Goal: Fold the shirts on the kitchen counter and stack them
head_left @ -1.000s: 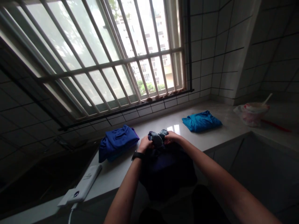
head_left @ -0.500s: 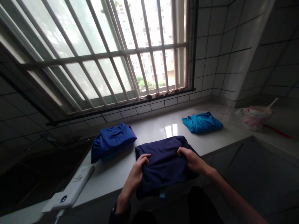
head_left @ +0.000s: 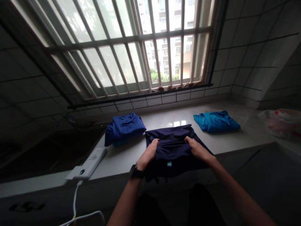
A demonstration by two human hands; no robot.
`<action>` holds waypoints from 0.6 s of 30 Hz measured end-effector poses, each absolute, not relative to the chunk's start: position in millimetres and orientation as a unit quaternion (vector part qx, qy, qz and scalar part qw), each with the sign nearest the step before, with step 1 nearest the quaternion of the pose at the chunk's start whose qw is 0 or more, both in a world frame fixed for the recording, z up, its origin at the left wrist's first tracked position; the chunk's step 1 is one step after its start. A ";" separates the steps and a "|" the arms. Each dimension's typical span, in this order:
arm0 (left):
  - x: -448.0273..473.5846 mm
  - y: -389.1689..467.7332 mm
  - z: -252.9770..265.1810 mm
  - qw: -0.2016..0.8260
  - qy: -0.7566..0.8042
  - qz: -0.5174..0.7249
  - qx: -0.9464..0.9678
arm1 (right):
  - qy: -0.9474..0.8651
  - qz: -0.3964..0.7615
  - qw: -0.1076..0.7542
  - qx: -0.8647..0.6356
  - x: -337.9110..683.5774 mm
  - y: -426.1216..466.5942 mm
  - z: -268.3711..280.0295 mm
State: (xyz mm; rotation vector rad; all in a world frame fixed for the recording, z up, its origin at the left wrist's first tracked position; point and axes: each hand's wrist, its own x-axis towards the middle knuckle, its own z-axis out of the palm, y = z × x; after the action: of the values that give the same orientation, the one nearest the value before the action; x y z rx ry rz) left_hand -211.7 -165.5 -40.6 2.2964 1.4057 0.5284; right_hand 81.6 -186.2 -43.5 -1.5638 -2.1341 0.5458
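A dark navy garment (head_left: 172,147) lies at the counter's front edge, its near part hanging over the edge with a small light-blue tag showing. My left hand (head_left: 151,151) grips the cloth near its left side, fingers closed on it. On the right side, my right hand (head_left: 194,147) pinches the same garment between thumb and fingers. Left of it rests a stack of folded blue clothes (head_left: 125,127), close to the navy cloth's corner. Farther right is a folded turquoise garment (head_left: 216,121), apart from both hands.
A white power bank-like device (head_left: 90,164) with a white cable (head_left: 75,201) sits at the counter's left. Beyond it is a dark sink (head_left: 54,153). A plastic bag (head_left: 279,122) stands at the far right. A barred window (head_left: 131,40) rises behind the counter (head_left: 122,163).
Both hands have pushed the navy garment farther onto the counter, toward the window. Its near part now folds down with the tag facing me. The camera view has shifted.
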 end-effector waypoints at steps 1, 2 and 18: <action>-206.0 -157.5 -38.7 0.169 0.517 0.166 0.823 | -0.768 0.195 0.209 -0.573 80.6 -173.6 -41.5; -200.3 -150.7 -37.5 0.158 0.522 0.162 0.822 | -0.767 0.195 0.202 -0.577 79.5 -162.5 -39.9; -189.3 -171.2 -45.9 -0.069 0.509 0.092 0.853 | -0.752 0.070 0.198 -0.625 82.0 -212.3 -34.9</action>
State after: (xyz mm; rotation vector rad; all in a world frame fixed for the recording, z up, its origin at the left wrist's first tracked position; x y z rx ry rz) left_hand -189.3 -171.2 -45.9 2.8034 1.6746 0.3039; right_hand 82.0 -212.3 -34.9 -1.7489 -2.1040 0.1948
